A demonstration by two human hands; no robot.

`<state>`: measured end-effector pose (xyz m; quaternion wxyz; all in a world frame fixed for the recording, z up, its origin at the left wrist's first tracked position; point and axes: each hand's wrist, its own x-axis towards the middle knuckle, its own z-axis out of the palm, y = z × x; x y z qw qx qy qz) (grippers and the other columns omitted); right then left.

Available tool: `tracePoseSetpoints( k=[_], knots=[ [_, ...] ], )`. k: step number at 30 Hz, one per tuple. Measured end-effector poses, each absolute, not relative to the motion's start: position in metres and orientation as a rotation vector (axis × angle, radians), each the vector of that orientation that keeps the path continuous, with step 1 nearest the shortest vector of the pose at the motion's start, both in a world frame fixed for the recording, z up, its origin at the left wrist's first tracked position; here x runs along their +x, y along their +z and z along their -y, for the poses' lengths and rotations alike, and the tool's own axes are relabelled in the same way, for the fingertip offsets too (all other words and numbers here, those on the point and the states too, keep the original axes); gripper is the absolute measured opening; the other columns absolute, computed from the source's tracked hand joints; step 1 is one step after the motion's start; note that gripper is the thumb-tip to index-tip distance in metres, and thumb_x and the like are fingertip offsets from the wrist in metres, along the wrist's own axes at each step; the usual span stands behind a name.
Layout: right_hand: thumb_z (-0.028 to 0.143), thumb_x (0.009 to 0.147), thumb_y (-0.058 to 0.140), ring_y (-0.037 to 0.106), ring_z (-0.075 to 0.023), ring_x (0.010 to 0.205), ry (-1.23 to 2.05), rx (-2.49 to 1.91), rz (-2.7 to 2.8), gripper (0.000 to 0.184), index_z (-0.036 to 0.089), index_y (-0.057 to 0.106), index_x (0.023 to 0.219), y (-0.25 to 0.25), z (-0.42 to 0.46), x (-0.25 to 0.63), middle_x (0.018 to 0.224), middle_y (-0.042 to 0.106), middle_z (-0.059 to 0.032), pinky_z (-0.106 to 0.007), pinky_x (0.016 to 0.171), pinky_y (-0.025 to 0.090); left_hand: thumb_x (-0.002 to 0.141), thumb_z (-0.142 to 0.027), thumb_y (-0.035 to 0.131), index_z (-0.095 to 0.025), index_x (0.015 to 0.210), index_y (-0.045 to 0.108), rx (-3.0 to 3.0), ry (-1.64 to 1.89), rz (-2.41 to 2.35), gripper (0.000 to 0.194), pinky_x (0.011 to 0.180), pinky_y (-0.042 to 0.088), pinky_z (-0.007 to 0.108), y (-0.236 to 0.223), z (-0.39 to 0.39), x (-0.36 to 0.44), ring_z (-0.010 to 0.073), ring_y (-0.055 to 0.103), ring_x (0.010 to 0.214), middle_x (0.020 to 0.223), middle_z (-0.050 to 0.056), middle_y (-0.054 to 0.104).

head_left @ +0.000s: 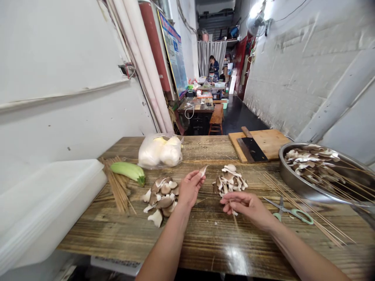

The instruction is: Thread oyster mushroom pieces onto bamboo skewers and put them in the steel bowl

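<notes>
A: From where I stand, what lies farthest left of the grips?

B: Well left of the left hand [190, 187], the tubs [55, 207]; nearer it, the bundled skewers [115, 191] and, touching them, the squash [125, 172]. Beyond the hand, to its left, sits the bag [152, 153].

A: And just beside that hand?

B: On its left, the left pile [164, 199] of mushrooms. Thumb and fingers pinch a mushroom piece [203, 171], its tip pointing up and away.

A: Between the hands?

B: The right pile [230, 181], directly behind the right hand [246, 206]. That hand's fingers are closed on a thin stick [235, 221], slanting below them and blurred.

A: Farther right?

B: Beyond the right hand, the cleaver [252, 149] on the board [272, 142]. Near its wrist, the scissors [301, 216], partly opened, beside the loose skewers [326, 223]. Farthest right, the basin [284, 166], holding more mushrooms.
</notes>
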<state>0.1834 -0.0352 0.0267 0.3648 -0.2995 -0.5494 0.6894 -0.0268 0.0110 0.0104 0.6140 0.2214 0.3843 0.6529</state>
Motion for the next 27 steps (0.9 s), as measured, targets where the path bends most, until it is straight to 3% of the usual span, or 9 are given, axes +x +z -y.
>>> tracePoseSetpoints(
  k=[4,9,11,14,22,27],
  knots=[
    [0.032,0.080,0.060,0.054,-0.0065,0.051,1.694,-0.873,1.324,0.018,0.014,0.061,0.085,0.018,0.032,0.178,0.080,0.066,-0.0051,-0.019,0.048,0.040,0.066,-0.015,0.071,-0.012,0.078,0.056,0.470,1.466,-0.837,0.020,0.066,0.048,0.020,0.007,-0.012,-0.028,0.0101,0.062,0.070,0.074,0.004,0.065],
    [0.035,0.077,0.062,0.034,0.0001,0.036,1.689,-0.884,1.309,0.028,0.016,0.054,0.097,0.017,0.028,0.177,0.077,0.064,-0.0027,-0.016,0.036,0.021,0.066,-0.009,0.070,-0.018,0.091,0.055,0.401,1.355,-0.750,0.031,0.067,0.048,0.023,0.008,-0.012,-0.031,0.0123,0.062,0.078,0.082,0.002,0.065],
    [0.038,0.077,0.062,0.034,-0.0007,0.034,1.692,-0.914,1.377,0.036,0.017,0.052,0.104,0.016,0.030,0.176,0.076,0.065,-0.0032,-0.016,0.035,0.020,0.067,-0.009,0.068,-0.018,0.092,0.056,0.388,1.300,-0.716,0.029,0.061,0.045,0.019,0.008,-0.012,-0.032,0.0090,0.060,0.072,0.084,0.001,0.064],
    [0.042,0.076,0.060,0.036,-0.0013,0.034,1.666,-0.995,1.473,0.037,0.014,0.056,0.100,0.012,0.033,0.173,0.071,0.065,-0.0031,-0.016,0.034,0.021,0.067,-0.006,0.066,-0.018,0.093,0.058,0.380,1.267,-0.652,0.030,0.052,0.041,0.015,0.009,-0.012,-0.033,0.0043,0.055,0.061,0.084,0.000,0.063],
    [0.048,0.074,0.059,0.035,-0.0018,0.030,1.555,-1.091,1.441,0.037,0.014,0.056,0.086,0.003,0.035,0.169,0.056,0.057,0.0030,-0.016,0.031,0.022,0.072,-0.006,0.063,-0.010,0.074,0.060,0.257,1.286,-0.694,0.006,0.067,0.051,0.018,0.007,-0.012,-0.031,0.0092,0.061,0.072,0.078,0.006,0.066],
    [0.051,0.072,0.060,0.033,-0.0018,0.029,1.500,-1.104,1.402,0.039,0.015,0.056,0.084,0.006,0.036,0.167,0.053,0.056,0.0040,-0.016,0.031,0.022,0.071,-0.004,0.063,-0.012,0.084,0.063,0.254,1.256,-0.683,0.015,0.069,0.052,0.020,0.005,-0.012,-0.030,0.0094,0.062,0.074,0.080,0.005,0.066]
  ],
)
